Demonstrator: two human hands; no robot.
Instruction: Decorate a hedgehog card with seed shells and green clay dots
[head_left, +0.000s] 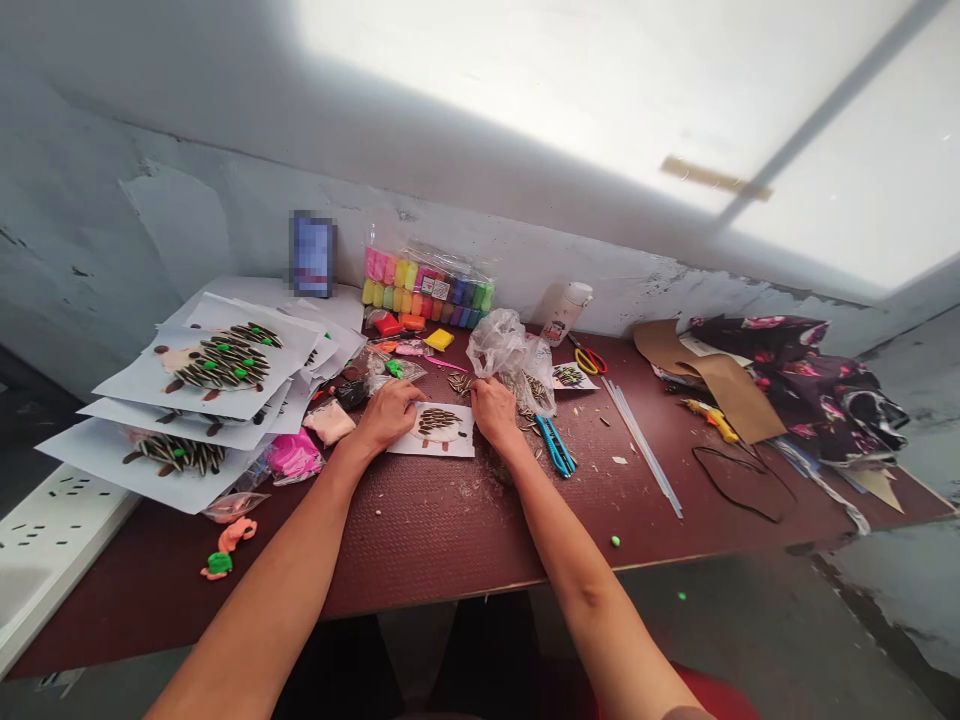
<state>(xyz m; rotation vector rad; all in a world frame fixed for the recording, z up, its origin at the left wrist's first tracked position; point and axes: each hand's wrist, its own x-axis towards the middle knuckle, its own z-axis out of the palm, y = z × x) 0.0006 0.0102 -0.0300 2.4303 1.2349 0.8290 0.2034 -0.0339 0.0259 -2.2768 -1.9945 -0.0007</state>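
A small white card (405, 444) lies on the dark red table between my hands. It bears a pale clay hedgehog shape (438, 424) with rows of striped seeds as spines and brown feet. My left hand (388, 412) rests at the card's left edge, fingers bent over its upper corner. At the card's right side is my right hand (493, 408), fingertips together beside loose seeds (459, 383); whether a seed is between them is too small to tell. A clear plastic bag (501, 342) with more seeds (534, 388) lies just behind and right of my right hand.
Stacked hedgehog pictures (217, 365) fill the left. Colourful clay packs (427, 290), a phone (312, 255) and a white bottle (566, 312) stand along the wall. Rightward lie a blue cutter (555, 446), scissors (590, 360), glue sticks (643, 445), a glue gun (712, 420) and floral cloth (810, 390).
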